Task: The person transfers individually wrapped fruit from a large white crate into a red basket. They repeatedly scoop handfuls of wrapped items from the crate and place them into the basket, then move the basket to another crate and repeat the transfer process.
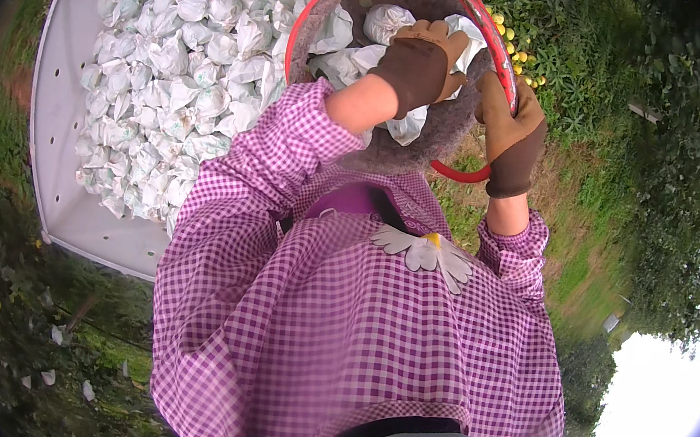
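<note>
My left hand [421,63], in a brown and tan work glove, reaches into a round basket [444,122] lined with grey fuzzy cloth. Its fingers lie over white bagged bundles; whether they grip one is hidden. A wrapped bundle [387,23] shows just beyond the fingers, and another [408,126] below the palm. My right hand [510,130], gloved the same way, holds the basket's red rim [499,43] on the right. Left of the basket, a pale plastic crate [60,98] holds many white bagged bundles [173,85], whose contents are hidden.
Yellow round fruit [520,57] lies in green plants just right of the basket. Leafy growth [674,193] fills the right side. Grass and soil surround the crate, with scattered white pieces [87,391] at lower left. A white petal-shaped ornament [427,254] is on the checked shirt.
</note>
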`<state>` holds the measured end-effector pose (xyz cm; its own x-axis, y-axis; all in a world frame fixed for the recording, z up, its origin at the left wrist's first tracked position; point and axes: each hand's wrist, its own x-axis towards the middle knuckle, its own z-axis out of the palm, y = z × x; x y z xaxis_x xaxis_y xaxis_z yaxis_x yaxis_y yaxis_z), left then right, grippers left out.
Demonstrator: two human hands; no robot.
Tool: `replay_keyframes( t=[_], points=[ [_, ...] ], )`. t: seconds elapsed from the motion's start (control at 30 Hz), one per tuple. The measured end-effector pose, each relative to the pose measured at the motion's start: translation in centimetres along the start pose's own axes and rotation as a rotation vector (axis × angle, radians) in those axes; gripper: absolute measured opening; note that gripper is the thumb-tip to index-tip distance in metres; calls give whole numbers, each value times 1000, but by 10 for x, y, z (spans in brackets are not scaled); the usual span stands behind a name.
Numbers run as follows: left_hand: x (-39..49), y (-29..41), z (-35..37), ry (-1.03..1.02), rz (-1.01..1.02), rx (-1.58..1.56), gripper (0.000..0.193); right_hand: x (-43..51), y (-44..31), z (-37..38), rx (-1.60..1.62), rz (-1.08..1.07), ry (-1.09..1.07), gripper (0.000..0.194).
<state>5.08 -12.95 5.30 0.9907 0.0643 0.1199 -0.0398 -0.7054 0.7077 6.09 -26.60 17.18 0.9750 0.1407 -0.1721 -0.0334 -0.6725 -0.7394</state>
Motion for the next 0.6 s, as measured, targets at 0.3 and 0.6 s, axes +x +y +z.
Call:
replay_keyframes(
  t=[0.3,0.6],
  points=[
    [68,-33,115,-52,-370,-201,85,-5,-9,2,89,-41,-17,29],
    [32,-24,32,274,-388,-815,85,-5,-20,6,105,-32,-102,28]
  ],
)
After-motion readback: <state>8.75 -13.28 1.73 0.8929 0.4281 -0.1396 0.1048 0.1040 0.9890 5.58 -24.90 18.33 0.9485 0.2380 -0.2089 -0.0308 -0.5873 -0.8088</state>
